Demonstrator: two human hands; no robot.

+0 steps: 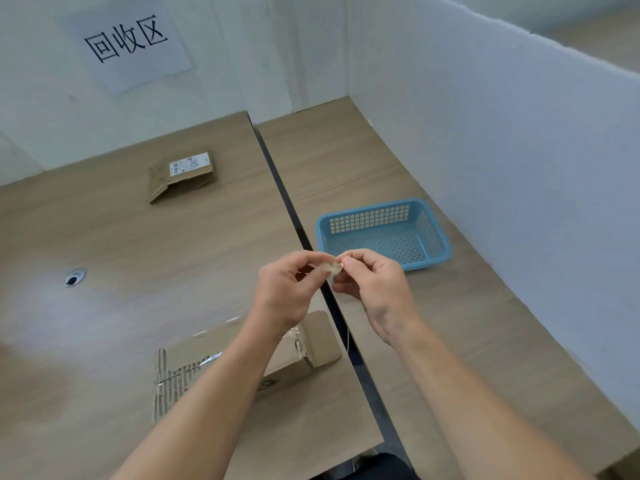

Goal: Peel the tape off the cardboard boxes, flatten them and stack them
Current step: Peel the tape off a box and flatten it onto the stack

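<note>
Both hands pinch one small crumpled wad of clear tape (334,269) between their fingertips, the left hand (289,289) from one side, the right hand (372,282) from the other, held above the surface (104,237) just short of the light-blue perforated plastic basket (382,233). To finish well, roll the wad tight so sticky faces turn inward, then drop it in the basket (probably meant for scraps). Below the forearms lies the torn brown cardboard box (311,344), flaps open, shreds of tape clinging, not yet flattened. Far off rests a flattened brown cardboard box with a white label (180,176), under a paper sign on the wall (128,39).
</note>
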